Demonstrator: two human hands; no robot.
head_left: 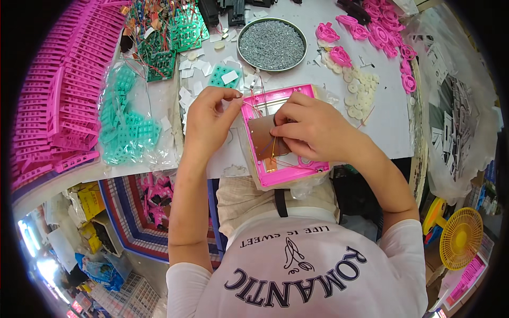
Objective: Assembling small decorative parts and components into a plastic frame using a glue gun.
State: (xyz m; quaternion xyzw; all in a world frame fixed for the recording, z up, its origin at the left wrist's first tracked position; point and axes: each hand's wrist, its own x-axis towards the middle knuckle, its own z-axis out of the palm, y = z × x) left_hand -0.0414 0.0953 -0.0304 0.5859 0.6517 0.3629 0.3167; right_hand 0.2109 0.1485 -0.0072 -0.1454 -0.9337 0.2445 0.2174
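A pink plastic frame (pixel 253 175) lies at the table's front edge. A brown circuit board (pixel 263 139) sits inside it, and thin red and yellow wires (pixel 274 146) run over it. Beside the frame's upper left corner, my left hand (pixel 209 117) pinches a thin red wire between thumb and forefinger. My right hand (pixel 314 127) reaches over the frame from the right. Its thumb and fingers close together at the board's upper right edge; whatever they pinch is too small or hidden to name.
A round tin of small screws (pixel 272 44) stands behind the frame. Pink parts (pixel 379 34) and cream discs (pixel 360 95) lie to the right. Teal rubber keypads (pixel 130 135), green circuit boards (pixel 161 63) and stacked pink frames (pixel 63 79) fill the left. A plastic bag (pixel 450 106) hangs far right.
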